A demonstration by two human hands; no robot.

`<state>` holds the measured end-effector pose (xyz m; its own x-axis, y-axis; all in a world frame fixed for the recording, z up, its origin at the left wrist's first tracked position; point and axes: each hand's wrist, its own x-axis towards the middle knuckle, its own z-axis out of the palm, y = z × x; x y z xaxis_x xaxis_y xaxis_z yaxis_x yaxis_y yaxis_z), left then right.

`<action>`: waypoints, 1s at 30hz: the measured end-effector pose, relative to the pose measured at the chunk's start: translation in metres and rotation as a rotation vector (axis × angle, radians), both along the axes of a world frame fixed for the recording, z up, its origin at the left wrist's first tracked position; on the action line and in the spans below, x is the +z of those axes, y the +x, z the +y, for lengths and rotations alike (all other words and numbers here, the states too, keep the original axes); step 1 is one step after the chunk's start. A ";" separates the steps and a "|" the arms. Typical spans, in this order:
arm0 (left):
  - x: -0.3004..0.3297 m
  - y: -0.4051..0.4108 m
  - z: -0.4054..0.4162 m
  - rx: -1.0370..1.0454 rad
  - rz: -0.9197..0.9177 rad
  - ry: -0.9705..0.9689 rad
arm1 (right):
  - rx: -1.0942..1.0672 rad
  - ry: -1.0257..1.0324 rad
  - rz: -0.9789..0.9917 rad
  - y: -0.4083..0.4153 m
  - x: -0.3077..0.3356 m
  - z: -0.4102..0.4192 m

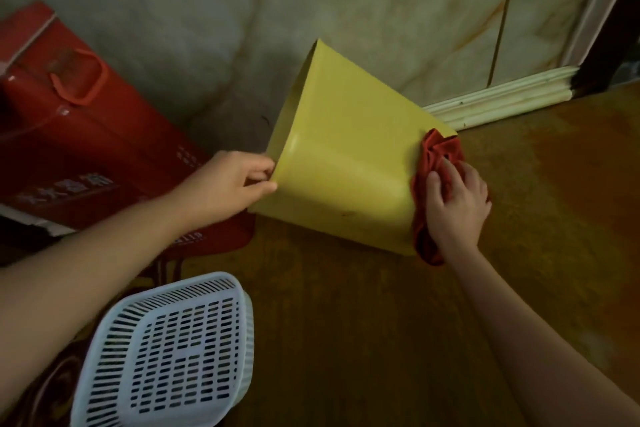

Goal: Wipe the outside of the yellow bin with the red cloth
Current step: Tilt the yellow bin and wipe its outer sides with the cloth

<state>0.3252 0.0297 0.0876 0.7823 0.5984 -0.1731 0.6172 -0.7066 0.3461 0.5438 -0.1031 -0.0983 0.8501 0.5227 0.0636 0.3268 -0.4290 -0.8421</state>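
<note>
The yellow bin (346, 156) lies tipped on its side on the brown wooden floor (519, 253), close to the marbled wall (381, 10) and the pale skirting board (502, 97). Its wide open rim points left, toward the red box, and its narrower bottom end points right.

The left hand (230, 184) holds the bin at the rim: the thumb lies on the outside of the yellow wall and the fingers curl over the edge, so this grip is pinching the bin's lip. The bare forearm runs down to the lower left corner of the view.

The right hand (453, 204) is at the bottom end of the bin, with the red cloth (433, 184) bunched under it. The fingers are spread and lie flat on the cloth, pressing it against the bin's base edge rather than closing around it. The cloth wraps along that edge, with a crumpled bit sticking up above the fingers and a fold hanging down below the wrist, touching or nearly touching the floor.

A red box (69, 132) with a looped red handle (79, 76) sits to the left of the bin, against the wall. In front of it, near the left forearm, a white slotted plastic basket (173, 357) rests upside down, well apart from the bin.
</note>
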 end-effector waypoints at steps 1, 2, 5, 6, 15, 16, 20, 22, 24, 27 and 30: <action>-0.004 -0.003 0.001 0.024 -0.034 0.050 | -0.005 0.018 0.019 0.001 0.002 0.004; -0.005 -0.001 0.001 0.036 -0.058 0.084 | -0.010 0.037 0.036 0.004 0.004 0.005; 0.003 0.021 -0.004 0.027 -0.106 0.153 | -0.033 0.100 0.091 0.009 0.016 0.004; 0.009 0.032 -0.008 0.016 -0.144 0.186 | -0.042 0.132 0.095 0.007 0.023 0.004; 0.062 0.131 -0.021 0.050 -0.332 0.015 | 0.069 0.416 -0.204 -0.037 0.132 0.016; 0.062 0.132 -0.019 0.083 -0.315 -0.048 | 0.109 0.395 -0.255 -0.042 0.134 0.018; 0.062 0.113 0.013 0.303 -0.314 -0.162 | 0.257 0.200 -0.240 -0.035 0.086 0.003; 0.065 0.095 0.027 0.399 -0.335 -0.230 | 0.212 0.072 -0.105 -0.021 0.051 -0.012; 0.065 0.083 0.035 0.430 -0.336 -0.318 | 0.140 0.024 0.049 -0.010 0.031 -0.017; 0.068 0.062 0.042 0.393 -0.191 -0.270 | 0.141 0.010 0.065 -0.005 0.032 -0.003; 0.071 0.019 0.025 0.358 0.110 -0.244 | 0.155 -0.009 0.038 -0.004 0.035 0.007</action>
